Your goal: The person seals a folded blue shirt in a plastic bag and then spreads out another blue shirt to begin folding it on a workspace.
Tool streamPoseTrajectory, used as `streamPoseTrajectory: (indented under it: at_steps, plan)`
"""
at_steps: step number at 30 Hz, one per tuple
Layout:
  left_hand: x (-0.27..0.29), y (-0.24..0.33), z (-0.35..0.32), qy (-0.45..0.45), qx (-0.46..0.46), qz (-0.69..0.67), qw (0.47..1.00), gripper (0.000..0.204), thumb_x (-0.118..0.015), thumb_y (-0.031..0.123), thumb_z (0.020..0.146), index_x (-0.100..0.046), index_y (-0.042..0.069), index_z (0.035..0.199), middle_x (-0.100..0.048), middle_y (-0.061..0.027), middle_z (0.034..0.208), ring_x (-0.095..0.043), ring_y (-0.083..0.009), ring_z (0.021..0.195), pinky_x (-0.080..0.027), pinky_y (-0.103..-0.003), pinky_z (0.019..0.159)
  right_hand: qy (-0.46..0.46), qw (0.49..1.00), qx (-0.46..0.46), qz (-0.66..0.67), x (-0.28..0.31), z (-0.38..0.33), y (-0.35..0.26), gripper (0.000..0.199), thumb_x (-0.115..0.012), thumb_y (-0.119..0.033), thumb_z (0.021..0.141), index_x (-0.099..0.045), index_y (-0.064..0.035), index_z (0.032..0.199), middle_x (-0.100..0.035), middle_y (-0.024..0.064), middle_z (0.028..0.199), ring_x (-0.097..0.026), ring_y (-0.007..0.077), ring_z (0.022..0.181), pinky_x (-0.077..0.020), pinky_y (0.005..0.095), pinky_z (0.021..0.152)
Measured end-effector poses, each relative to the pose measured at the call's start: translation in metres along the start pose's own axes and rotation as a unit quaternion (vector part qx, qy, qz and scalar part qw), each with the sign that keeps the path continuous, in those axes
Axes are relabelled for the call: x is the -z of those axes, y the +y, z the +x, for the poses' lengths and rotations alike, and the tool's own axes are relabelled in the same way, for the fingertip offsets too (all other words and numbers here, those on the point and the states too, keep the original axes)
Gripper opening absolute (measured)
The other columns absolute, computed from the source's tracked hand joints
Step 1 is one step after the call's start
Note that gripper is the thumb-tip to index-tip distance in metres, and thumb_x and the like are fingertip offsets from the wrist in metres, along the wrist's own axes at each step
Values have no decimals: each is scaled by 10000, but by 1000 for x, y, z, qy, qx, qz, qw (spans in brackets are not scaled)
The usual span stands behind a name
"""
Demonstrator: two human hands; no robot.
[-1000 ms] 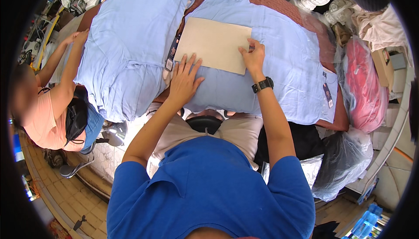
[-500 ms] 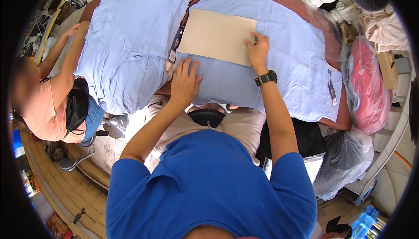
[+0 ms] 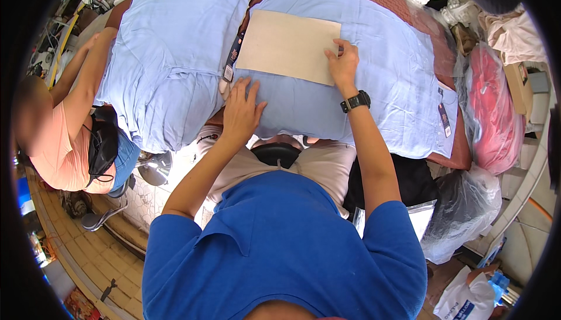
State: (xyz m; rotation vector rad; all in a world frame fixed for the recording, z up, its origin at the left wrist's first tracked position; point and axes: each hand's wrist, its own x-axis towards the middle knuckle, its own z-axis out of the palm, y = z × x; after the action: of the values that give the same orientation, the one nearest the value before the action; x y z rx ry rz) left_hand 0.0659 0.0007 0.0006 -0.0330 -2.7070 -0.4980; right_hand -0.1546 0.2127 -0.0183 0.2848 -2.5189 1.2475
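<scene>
A beige cardboard sheet [image 3: 286, 45] lies flat on a light blue garment [image 3: 391, 45] spread over the table. My right hand [image 3: 343, 68], with a black watch on the wrist, is at the sheet's right edge. Its fingers are bent, and the thumb and index finger stand apart with their tips by the edge. My left hand [image 3: 241, 112] rests on the blue cloth below the sheet's lower left corner, fingers stretched out and apart. A dark tag [image 3: 236, 51] lies along the sheet's left side.
Left of the sheet is a thick pile of light blue cloth [image 3: 175, 57]. Another person [image 3: 73, 139] in an orange top reaches to its far side. Plastic-wrapped red cloth [image 3: 495, 109] stands right of the table. A white bag [image 3: 467, 296] shows at the lower right.
My left hand has shifted slightly left and its fingers are a little farther from the sheet. My right hand stays at the sheet's right edge. A white bag has appeared at the lower right.
</scene>
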Motion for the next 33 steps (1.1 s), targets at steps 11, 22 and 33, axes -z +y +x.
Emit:
streamPoseTrajectory:
  at_steps: [11,22,33]
  plan:
    - [-2,4,27,-27,9,133,991,592,-654,314,888,-476,164,1432,-431,-73,1484,-508,-307,1040,-441,-426,832,-39,998,-35,32,7,-5,-8,378,-771,-13,755,-651,-51,1112,-561,163,1059,-586,266,851,-514,366,803]
    - [-8,-2,28,-46,13,145,988,558,-646,361,889,-513,153,1389,-469,-61,1455,-497,-304,1061,-432,-457,828,-75,966,224,-104,-6,-10,-28,455,-703,-213,859,-599,-140,1296,-445,131,1436,-373,411,1304,-345,547,1043]
    - [14,0,85,-131,62,55,988,444,-658,190,885,-548,52,1293,-541,-147,1331,-519,-358,1162,-441,-476,941,-202,925,285,-153,-40,-10,-34,509,-510,-516,962,-538,-258,1399,-402,12,1540,-309,309,1441,-167,577,1173]
